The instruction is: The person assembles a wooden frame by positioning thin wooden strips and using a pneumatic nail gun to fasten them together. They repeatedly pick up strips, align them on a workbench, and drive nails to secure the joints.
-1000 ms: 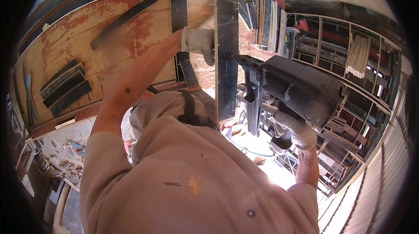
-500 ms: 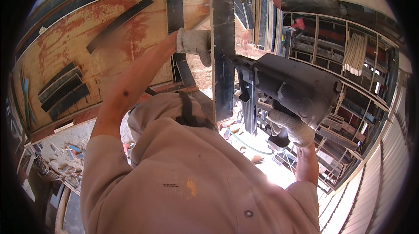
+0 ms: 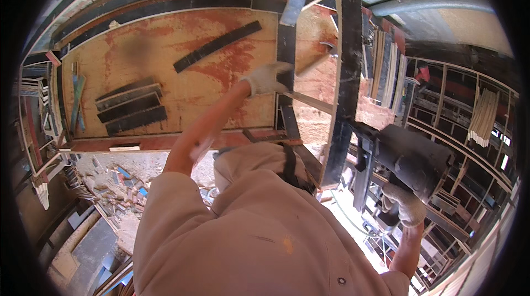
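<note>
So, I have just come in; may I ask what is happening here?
The camera wearer's gloved right hand holds a black nail gun, its nose at or very near a long dark board. The gloved left hand is blurred, to the left of that board and over a stained, tan tabletop; I cannot tell whether its fingers grip anything. Several short dark strips lie on the tabletop.

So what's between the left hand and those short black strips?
In the head view, only bare, stained panel lies between the left hand and the short black strips.
</note>
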Demonstrator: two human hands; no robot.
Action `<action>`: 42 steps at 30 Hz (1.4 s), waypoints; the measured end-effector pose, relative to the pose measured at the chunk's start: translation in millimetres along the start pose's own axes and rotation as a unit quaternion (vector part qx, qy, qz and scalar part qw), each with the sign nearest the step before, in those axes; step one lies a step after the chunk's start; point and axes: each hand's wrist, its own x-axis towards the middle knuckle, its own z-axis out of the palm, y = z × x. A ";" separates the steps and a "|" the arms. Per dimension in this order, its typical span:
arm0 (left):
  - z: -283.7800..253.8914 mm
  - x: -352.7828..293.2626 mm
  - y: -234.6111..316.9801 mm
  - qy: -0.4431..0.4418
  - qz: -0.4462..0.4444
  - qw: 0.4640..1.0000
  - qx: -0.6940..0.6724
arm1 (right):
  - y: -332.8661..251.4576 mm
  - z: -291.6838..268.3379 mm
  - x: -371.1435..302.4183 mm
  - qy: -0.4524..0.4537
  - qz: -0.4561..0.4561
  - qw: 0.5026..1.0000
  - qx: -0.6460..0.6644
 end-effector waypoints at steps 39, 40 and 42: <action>-18.1 95.4 71.4 0.223 0.050 0.920 -0.318 | 43.2 -0.5 -5.6 0.010 0.104 0.991 0.087; -16.8 97.4 75.4 0.234 0.075 0.917 -0.316 | 47.2 -3.3 -3.2 0.015 0.124 0.988 0.093; -18.8 93.9 82.2 0.213 0.062 0.934 -0.279 | 85.6 -40.2 5.3 -0.061 0.176 0.982 -0.034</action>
